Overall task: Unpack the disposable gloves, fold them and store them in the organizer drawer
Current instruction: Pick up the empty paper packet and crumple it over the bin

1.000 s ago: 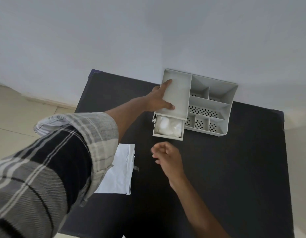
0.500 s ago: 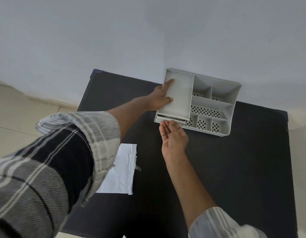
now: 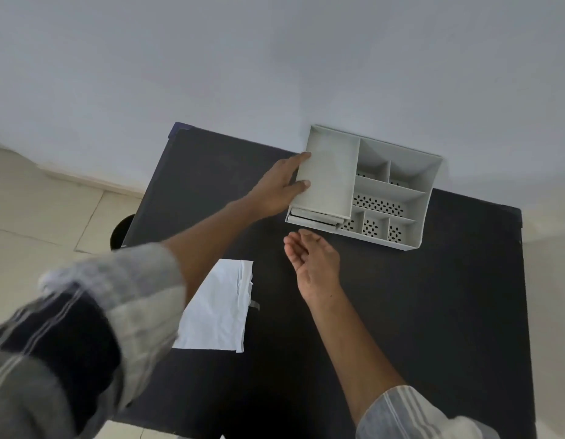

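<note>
A black surface [image 3: 401,327] fills the lower middle of the view, its far edge pushed up against a pale wall, its far left corner showing a bluish tip. Pale floor tiles show past its left side. A grey plastic organizer [image 3: 398,188] stands on the surface at the far edge, touching the wall or just shy of it; open compartments with perforated bottoms take up its right part, a flat panel covers the left part, and the drawer [image 3: 312,218] beneath that panel sits almost flush with the front. Nearer, toward the left edge, a flat white wrapper [image 3: 217,308] lies on the surface, well apart from the organizer.
</note>
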